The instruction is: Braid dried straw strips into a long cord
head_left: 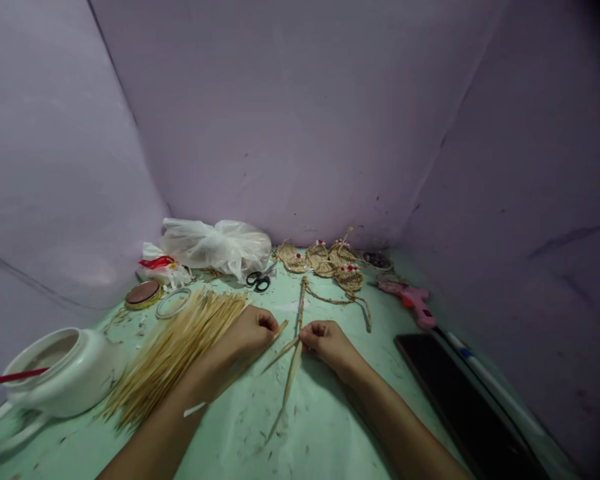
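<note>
In the head view, the step in hand looks like plaiting: mid-tabletop (325,427), the right hand (325,340) pinches the near end of a slim, ridged braid (301,307), where flat, tapering loose strands (291,377) splay nearward, while the left hand (260,325), fingers curled closed, grips a dry, pale strip (282,328) just to the left. The next crossing would seem to call for steady tension at that pinch. Straight, brittle-looking straw (175,360) lies left; rounded woven pieces (349,277) with red beads sit far.
</note>
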### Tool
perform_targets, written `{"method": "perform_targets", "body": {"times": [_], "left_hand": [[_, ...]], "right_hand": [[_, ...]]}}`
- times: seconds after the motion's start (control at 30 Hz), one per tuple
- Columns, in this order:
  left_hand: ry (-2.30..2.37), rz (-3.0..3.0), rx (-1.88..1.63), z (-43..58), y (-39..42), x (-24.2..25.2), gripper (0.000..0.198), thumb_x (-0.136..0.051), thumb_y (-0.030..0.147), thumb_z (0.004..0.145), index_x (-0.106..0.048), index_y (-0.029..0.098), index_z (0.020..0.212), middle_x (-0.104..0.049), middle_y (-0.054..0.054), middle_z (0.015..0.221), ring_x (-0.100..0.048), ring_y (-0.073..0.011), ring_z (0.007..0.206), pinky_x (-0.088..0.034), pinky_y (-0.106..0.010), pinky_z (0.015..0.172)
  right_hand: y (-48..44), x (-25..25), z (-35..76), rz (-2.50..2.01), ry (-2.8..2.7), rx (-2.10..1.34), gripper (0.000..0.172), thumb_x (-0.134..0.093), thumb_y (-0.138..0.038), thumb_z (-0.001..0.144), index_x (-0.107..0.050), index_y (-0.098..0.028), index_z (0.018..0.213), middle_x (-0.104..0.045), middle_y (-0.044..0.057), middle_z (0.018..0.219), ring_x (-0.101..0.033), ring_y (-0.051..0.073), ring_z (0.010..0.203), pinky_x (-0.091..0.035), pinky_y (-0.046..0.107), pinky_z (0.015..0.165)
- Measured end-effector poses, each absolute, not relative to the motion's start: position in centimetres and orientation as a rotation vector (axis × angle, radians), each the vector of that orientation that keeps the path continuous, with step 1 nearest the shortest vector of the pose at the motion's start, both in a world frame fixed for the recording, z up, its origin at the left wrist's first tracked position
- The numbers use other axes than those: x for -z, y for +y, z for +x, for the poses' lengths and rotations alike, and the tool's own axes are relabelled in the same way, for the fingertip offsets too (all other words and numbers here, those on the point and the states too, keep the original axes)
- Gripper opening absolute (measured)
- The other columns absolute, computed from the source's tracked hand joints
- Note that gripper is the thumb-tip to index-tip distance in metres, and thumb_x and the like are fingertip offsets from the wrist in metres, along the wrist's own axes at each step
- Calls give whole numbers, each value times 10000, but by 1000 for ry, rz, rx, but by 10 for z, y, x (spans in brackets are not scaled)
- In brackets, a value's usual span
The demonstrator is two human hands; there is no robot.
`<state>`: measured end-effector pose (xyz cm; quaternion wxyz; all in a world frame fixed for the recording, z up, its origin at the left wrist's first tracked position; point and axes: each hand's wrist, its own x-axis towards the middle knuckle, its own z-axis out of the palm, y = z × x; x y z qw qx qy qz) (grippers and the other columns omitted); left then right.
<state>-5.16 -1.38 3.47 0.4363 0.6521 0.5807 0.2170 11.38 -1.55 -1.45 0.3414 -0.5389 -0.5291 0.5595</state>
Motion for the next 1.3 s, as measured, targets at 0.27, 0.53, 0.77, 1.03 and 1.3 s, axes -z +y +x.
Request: {"method": "perform_targets", "body": {"times": [0.27, 0.53, 0.77, 1.03, 1.3], "left_hand": [[1280, 1251, -525, -43, -11, -17, 221, -494, 97, 462, -625, 120, 638, -521, 24, 510, -391, -66, 453, -275, -180, 439], [1236, 1154, -530, -37, -5, -15, 228, -534, 143, 472, -628, 105, 676, -512, 25, 481, -384, -60, 426, -256, -186, 424], [1307, 929, -505, -31, -5, -21, 186, -555, 263, 515, -568, 113, 623, -451, 38, 400, -314, -41, 317, -160, -180, 349], [1309, 887, -491, -24, -5, -17, 148, -570, 251, 483, -523, 129, 554, -468, 23, 377, -348, -61, 295, -180, -180, 309], [1294, 1101, -447, -26, 3, -18, 148, -577, 238, 486, -534, 122, 568, -404, 52, 357, -303, -46, 314, -201, -187, 341]], "right_hand": [[-20, 1, 115, -1366, -1216, -1554, 177, -569, -290, 628, -520, -129, 575, -388, -66, 372, -285, 31, 332, -161, 187, 369], [-17, 6, 118, -1315, -1179, -1551, 193, -598, -294, 577, -501, -134, 529, -366, -66, 383, -263, 31, 356, -155, 194, 380], [-17, 11, 117, -1297, -1181, -1489, 181, -591, -287, 562, -499, -134, 530, -399, -49, 439, -270, 37, 406, -179, 191, 404], [-16, 8, 118, -1282, -1130, -1490, 122, -592, -227, 530, -515, -135, 509, -446, -35, 448, -312, 46, 425, -227, 191, 430], [-14, 14, 117, -1317, -1197, -1470, 92, -557, -204, 546, -510, -130, 518, -457, -33, 468, -324, 48, 430, -237, 197, 439]]}}
